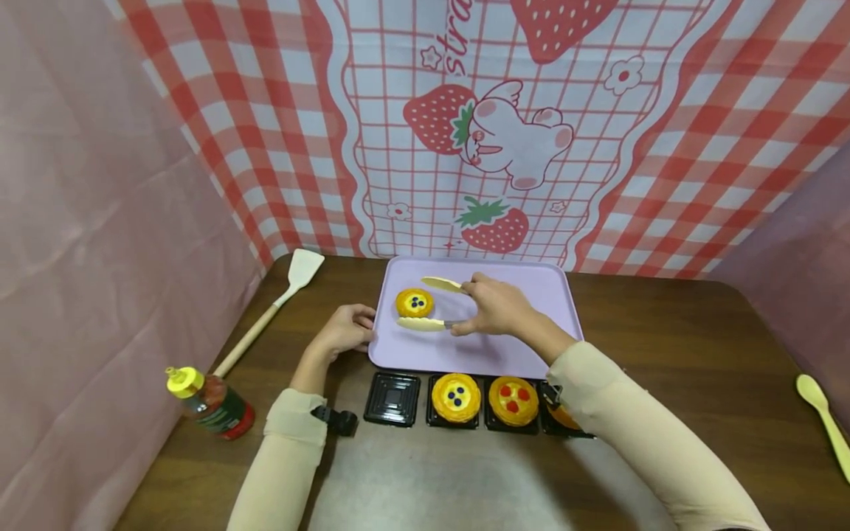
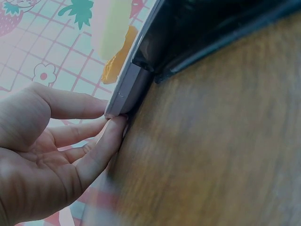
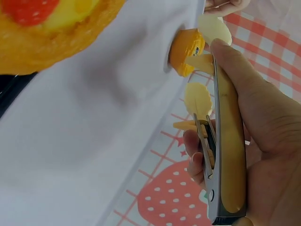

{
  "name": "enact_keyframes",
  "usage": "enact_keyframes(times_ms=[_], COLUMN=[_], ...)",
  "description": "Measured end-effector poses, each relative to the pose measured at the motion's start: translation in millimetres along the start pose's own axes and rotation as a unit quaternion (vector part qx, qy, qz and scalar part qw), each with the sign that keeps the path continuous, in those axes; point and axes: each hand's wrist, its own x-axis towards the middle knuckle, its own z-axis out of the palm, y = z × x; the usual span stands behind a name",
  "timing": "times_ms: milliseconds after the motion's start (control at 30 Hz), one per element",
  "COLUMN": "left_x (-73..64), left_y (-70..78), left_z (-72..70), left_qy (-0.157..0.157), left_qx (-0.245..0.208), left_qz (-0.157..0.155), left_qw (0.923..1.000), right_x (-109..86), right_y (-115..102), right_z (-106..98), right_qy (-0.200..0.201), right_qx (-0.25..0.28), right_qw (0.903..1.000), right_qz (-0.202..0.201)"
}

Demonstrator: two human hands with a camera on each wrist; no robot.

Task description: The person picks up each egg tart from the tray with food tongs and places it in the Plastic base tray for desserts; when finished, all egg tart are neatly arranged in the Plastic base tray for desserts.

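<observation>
My right hand (image 1: 496, 306) grips a pair of tongs (image 3: 228, 141) with cream tips and metal-and-yellow arms. The tongs' tips are spread on either side of a tart with blueberries (image 1: 415, 302), which sits at the left of the lilac tray (image 1: 531, 354). In the right wrist view this tart (image 3: 184, 51) lies close to the tips. My left hand (image 1: 345, 330) is at the tray's left edge; in the left wrist view its thumb and finger pinch the rim (image 2: 123, 94).
Before the tray stand a black plastic box (image 1: 392, 399) with no tart, a blueberry tart (image 1: 456, 397), a strawberry tart (image 1: 513, 401) and one partly under my right sleeve (image 1: 617, 398). A white spatula (image 1: 302, 269) and a sauce bottle (image 1: 222, 405) are left; a yellow spoon (image 1: 813, 391) lies right.
</observation>
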Motion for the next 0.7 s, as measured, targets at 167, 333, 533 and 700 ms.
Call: enact_keyframes(times_ms=[167, 333, 533, 700], left_x=[-0.5, 0.1, 1.2, 0.5], left_y=[0.3, -0.3, -0.9, -1.6], left_z=[0.8, 1.3, 1.0, 0.8], left_qy=[0.001, -0.004, -0.006, -0.005], left_qx=[-0.004, -0.011, -0.016, -0.013], left_qz=[0.002, 0.006, 0.014, 0.015], left_qw=[1.0000, 0.9999, 0.9998, 0.9998], right_x=[7.3, 11.4, 12.6, 12.8], right_y=[1, 1, 1, 1], right_z=[4, 8, 11, 12], right_qy=[-0.003, -0.013, -0.018, -0.017], right_qx=[0.008, 0.011, 0.015, 0.019], right_qw=[0.9999, 0.9998, 0.9997, 0.9997], right_qz=[0.007, 0.012, 0.007, 0.001])
